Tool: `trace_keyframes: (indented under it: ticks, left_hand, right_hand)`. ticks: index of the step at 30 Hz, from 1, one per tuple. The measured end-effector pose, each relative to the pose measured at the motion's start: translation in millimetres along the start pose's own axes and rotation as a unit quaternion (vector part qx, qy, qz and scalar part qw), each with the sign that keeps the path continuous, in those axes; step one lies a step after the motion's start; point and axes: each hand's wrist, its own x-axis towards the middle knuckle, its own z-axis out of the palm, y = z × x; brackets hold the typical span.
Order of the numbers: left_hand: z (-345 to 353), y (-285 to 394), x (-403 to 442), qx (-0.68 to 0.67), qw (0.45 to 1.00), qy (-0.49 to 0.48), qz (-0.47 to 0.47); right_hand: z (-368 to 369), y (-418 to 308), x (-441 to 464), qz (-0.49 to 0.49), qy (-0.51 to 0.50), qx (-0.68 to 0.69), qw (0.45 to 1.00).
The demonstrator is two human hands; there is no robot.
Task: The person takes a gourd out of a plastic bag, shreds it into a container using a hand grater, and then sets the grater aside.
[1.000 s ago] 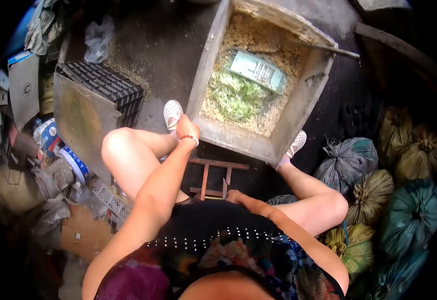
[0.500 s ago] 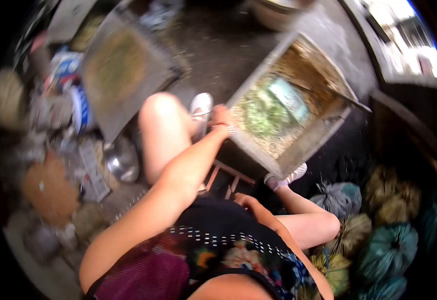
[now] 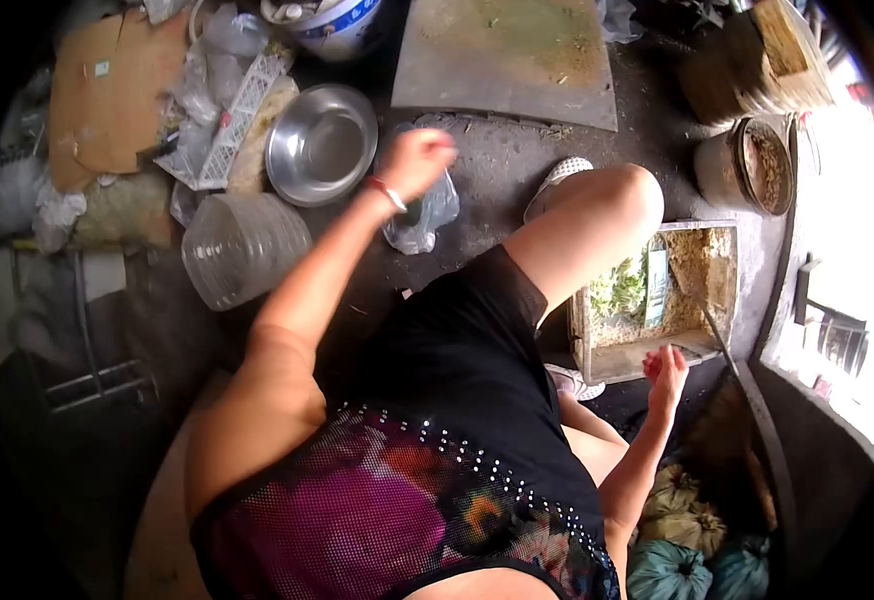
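Observation:
My left hand [image 3: 419,162] is raised with fingers curled together, above a crumpled clear plastic bag [image 3: 425,218] on the floor. No object shows in it. To its left lies a shiny metal basin [image 3: 321,145]. My right hand [image 3: 665,374] hangs with loosely bent, slightly parted fingers, holding nothing visible, near the lower edge of a worn box [image 3: 612,362]. Inside the box are shredded greens [image 3: 619,290], a pale green grater [image 3: 656,287] and crumbly meal. A long handle [image 3: 719,328] leans over its side.
A clear plastic tub [image 3: 242,248], a white crate [image 3: 241,122] and flat cardboard [image 3: 112,95] are at the left. A grey board [image 3: 507,60] lies ahead. A bucket [image 3: 747,165] stands at the right; tied sacks [image 3: 669,572] sit at lower right.
The view has swung left, and my body is more upright. My left hand has left the box's edge and is now over the bag. My right hand has come away from the stool and is raised.

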Motion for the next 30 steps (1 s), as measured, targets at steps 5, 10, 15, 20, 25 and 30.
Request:
trace_keyframes:
  ticks: [5,10,15,20,25,30]
  left_hand:
    - [52.4,-259.9,0.6,0.093,0.964,0.067,-0.241]
    - [131.1,-276.9,-7.1,-0.025,0.892,0.159,-0.422]
    - [150.3,-250.7,1.8,-0.009,0.864,0.216,-0.455]
    - [151.1,-259.2,17.3,0.031,0.873,0.187,-0.45]
    - [156.8,-273.2,25.9,0.08,0.838,0.194,-0.504]
    - [144.9,-266.3,23.6,0.104,0.831,0.191,-0.511]
  right_hand:
    - [-0.8,25.6,-22.3,0.107,0.014,-0.032,0.994]
    - [22.1,44.7,-44.0,0.19,0.0,-0.008,0.982]
    - [24.3,58.8,-60.6,0.258,-0.02,-0.046,0.965]
    - [17.2,68.7,-55.6,0.265,-0.009,-0.041,0.963]
    - [22.5,67.5,-51.3,0.259,0.024,-0.047,0.965]
    - [34.6,65.0,-48.0,0.22,-0.038,-0.129,0.966]
